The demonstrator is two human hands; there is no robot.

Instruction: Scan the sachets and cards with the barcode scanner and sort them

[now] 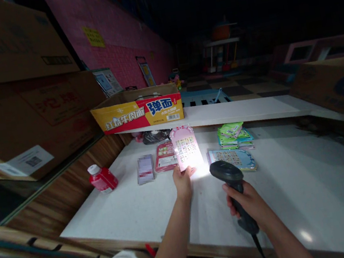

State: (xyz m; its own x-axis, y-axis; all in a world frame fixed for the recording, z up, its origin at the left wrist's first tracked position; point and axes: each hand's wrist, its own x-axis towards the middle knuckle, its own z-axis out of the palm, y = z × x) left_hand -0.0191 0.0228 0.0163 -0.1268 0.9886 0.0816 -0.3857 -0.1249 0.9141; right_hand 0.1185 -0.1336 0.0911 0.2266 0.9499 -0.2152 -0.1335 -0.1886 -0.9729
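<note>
My left hand (183, 182) pinches the bottom edge of a pink sticker sheet (186, 147) in clear wrapping, tilted up above the counter. Bright light falls on the sheet's lower right part. Wrapped round the handle of a black barcode scanner (226, 171) is my right hand (246, 202); the scanner's head faces the sheet, and its cable hangs over the counter edge. Behind the scanner lies a blue sticker sheet pack (236, 158). Several green packets (233, 135) are piled just beyond it. Left of the held sheet are red packs (165, 156) and a phone-like rectangle (145, 168), partly blurred.
A red bottle with a white cap (103, 179) stands at the counter's left. An open noodle carton (143, 111) sits on the raised shelf (234, 112). Large cardboard boxes (28, 120) are stacked at left, and another box (336, 83) stands at right. The white counter (299, 179) spans the front.
</note>
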